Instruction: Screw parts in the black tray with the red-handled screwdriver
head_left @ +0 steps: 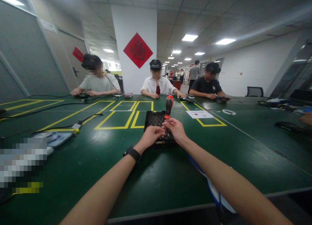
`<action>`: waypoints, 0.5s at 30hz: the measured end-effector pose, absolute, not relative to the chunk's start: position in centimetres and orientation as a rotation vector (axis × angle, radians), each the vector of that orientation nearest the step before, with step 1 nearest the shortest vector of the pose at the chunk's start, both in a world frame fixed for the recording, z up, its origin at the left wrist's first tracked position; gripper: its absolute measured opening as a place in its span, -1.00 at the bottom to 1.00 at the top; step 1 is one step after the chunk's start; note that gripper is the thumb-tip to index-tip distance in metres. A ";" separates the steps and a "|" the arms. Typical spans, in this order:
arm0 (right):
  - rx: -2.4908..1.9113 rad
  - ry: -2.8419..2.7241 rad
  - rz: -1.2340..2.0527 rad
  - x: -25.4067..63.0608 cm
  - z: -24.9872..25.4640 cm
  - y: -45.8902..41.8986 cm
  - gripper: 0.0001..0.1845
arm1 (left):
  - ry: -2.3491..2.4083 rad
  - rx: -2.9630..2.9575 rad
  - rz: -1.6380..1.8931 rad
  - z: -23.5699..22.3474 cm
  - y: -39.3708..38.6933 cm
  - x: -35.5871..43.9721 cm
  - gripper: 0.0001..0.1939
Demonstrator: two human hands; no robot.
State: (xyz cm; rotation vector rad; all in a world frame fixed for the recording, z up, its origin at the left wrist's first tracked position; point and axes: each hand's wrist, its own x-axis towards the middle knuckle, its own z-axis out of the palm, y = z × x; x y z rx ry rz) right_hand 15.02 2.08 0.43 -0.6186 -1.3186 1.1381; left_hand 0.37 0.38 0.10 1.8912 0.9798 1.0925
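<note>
A screwdriver (169, 107) with a red and black handle stands nearly upright, handle end up. The fingers of my right hand (176, 130) are closed around it just below the handle. My left hand (151, 136) is beside it, fingertips pinched together by the lower shaft; what they hold, if anything, is too small to make out. Under both hands lies a black, shallow, open case (153, 118) with a patterned inside. My hands hide its middle and the tip of the screwdriver.
Yellow tape outlines mark the green table (117, 173). A white paper (199, 114) and a white ring (228, 112) lie beyond my right hand. Left are a cable (90, 118) and a flat packet (57, 138). Several people sit across the table; another person's hand (306, 118) shows far right.
</note>
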 end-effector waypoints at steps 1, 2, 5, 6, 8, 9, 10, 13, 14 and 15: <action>-0.618 -1.308 1.133 15.0 0.4 2.1 -0.67 | 0.986 1.900 1.097 0.0 0.4 0.3 -0.76; -0.619 -1.307 1.122 14.9 0.3 2.2 -0.68 | 0.993 1.911 1.101 -0.1 0.5 0.3 -0.76; -0.639 -1.345 1.077 14.7 0.3 2.1 -0.68 | 1.018 1.956 1.101 -0.4 0.6 0.3 -0.77; -0.647 -1.368 1.066 14.7 0.3 2.0 -0.68 | 1.022 1.972 1.096 -0.4 0.6 0.3 -0.77; -0.654 -1.418 1.064 14.6 0.5 1.8 -0.67 | 1.030 2.007 1.077 -0.5 0.6 0.3 -0.78; -0.651 -1.442 1.070 14.6 0.6 1.6 -0.66 | 1.041 2.026 1.069 -0.6 0.6 0.3 -0.78; -0.645 -1.464 1.077 14.6 0.7 1.5 -0.65 | 1.058 2.045 1.064 -0.6 0.7 0.3 -0.77; -0.615 -1.511 1.090 14.7 0.9 1.3 -0.63 | 1.088 2.097 1.073 -0.5 0.8 0.2 -0.77; -0.604 -1.516 1.098 14.7 1.0 1.3 -0.64 | 1.074 2.104 1.076 -0.5 0.8 0.2 -0.77; -0.595 -1.516 1.108 14.7 1.0 1.4 -0.65 | 1.051 2.105 1.074 -0.4 0.8 0.2 -0.78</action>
